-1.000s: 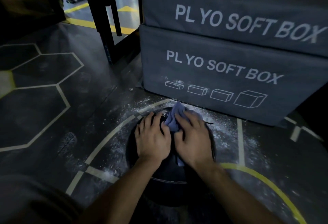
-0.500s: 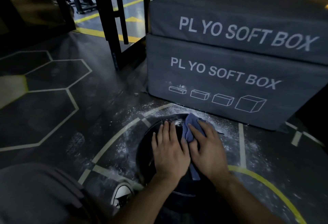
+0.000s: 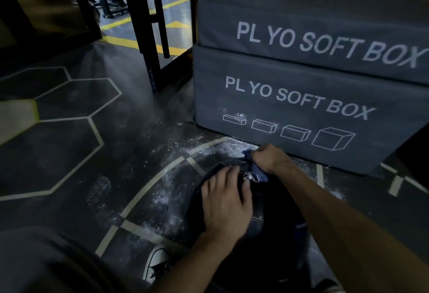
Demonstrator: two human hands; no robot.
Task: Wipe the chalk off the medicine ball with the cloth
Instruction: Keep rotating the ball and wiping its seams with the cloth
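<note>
Head view shows my right hand [image 3: 270,159] bunched around the blue cloth [image 3: 256,169] at the far top of the black medicine ball [image 3: 274,213], which sits on the chalk-dusted floor [image 3: 162,197] just before the lower plyo box [image 3: 290,111]. My left hand [image 3: 226,204] lies flat on the ball's near top, fingers spread, gripping nothing. White flecks show beside the cloth. I'd press firmly, drag the cloth through that patch toward me, and brace with the left so the ball doesn't roll.
</note>
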